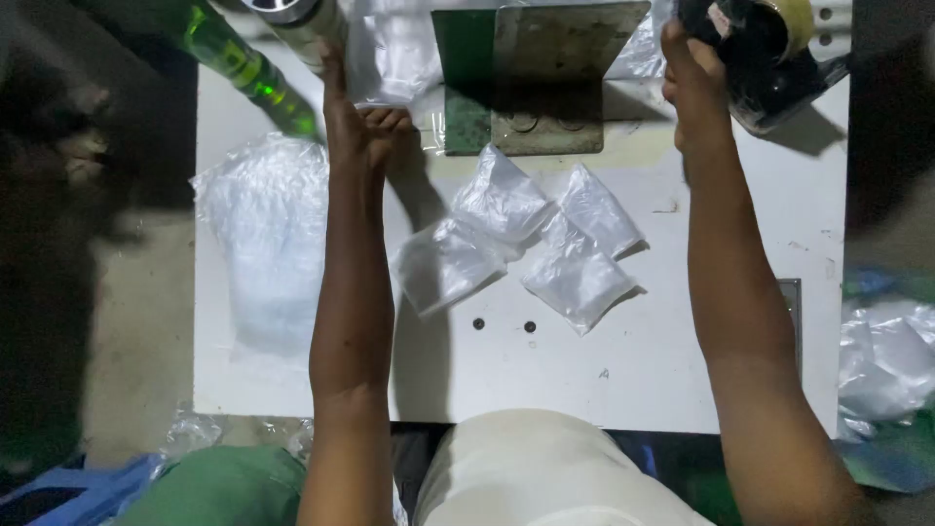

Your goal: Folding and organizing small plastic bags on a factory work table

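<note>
White table (682,370); right hand (693,83) grip closed on tape dispenser (769,58).

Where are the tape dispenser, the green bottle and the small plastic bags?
tape dispenser (769,58), head view, on its dark body.
green bottle (243,70), head view, on its glass side.
small plastic bags (502,200), head view, on the topmost bag's middle.

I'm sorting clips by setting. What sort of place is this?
Probably a small packing bench: filled clear bags lie on a white table, the right hand grips a tape dispenser, and the left hand is near a metal plate.
</note>
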